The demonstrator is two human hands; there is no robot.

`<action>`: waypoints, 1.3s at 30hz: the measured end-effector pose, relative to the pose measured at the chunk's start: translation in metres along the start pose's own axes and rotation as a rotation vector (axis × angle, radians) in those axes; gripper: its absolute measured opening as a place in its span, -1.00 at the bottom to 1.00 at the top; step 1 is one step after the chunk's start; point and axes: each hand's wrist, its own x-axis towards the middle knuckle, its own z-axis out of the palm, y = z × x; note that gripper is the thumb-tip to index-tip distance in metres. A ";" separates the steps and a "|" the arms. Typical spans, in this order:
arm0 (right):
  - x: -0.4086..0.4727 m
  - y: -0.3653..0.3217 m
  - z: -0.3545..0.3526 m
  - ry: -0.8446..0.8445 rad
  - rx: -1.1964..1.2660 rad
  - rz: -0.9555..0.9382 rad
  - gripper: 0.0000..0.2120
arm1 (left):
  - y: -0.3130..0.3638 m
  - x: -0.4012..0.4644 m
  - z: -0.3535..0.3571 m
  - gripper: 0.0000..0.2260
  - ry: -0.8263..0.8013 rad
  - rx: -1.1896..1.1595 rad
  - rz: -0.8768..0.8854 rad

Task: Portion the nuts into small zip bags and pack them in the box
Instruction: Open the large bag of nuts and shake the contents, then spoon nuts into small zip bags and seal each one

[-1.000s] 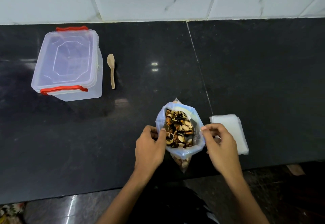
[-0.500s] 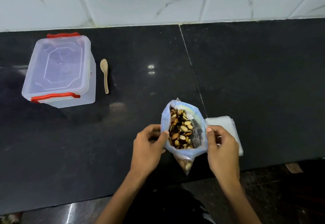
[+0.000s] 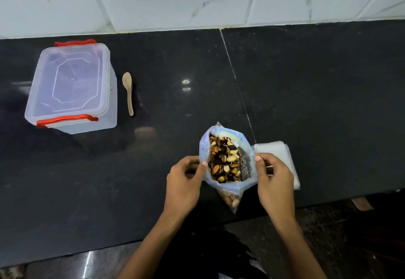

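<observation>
Zero portions so far: both hands, left hand (image 3: 184, 182) and right hand (image 3: 274, 180), pinch the nut bag (image 3: 226, 158) open; small bags (image 3: 277, 156) untouched at its right, box (image 3: 70, 85) upper left lidded.

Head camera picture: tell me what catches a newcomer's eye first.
A bag of nuts near the counter's front edge, its mouth held wide by the left hand and right hand. At back left, a clear box with red clips, lid on, a small spoon beside it.
</observation>
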 end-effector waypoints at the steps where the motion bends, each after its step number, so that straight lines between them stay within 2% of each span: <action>1: 0.001 0.000 0.002 0.008 0.008 0.005 -0.86 | 0.000 0.001 0.001 -0.91 0.004 0.000 0.005; 6: 0.006 -0.008 0.009 0.041 -0.006 0.003 -0.85 | 0.001 0.010 0.002 -0.90 0.042 0.004 0.032; 11: 0.011 -0.011 0.008 -0.007 -0.104 0.024 -0.77 | 0.003 0.014 -0.004 -0.79 0.032 0.067 0.053; 17: 0.004 -0.020 -0.003 0.065 -0.132 0.007 -0.79 | 0.003 0.011 -0.023 -0.71 0.104 0.103 0.043; 28: 0.011 -0.075 0.015 0.009 -0.099 -0.190 -0.87 | 0.023 0.005 -0.072 -0.82 0.283 -0.021 0.124; 39: 0.015 -0.128 0.063 -0.118 -0.003 -0.373 -0.92 | 0.036 0.003 -0.115 -0.79 0.431 -0.046 0.167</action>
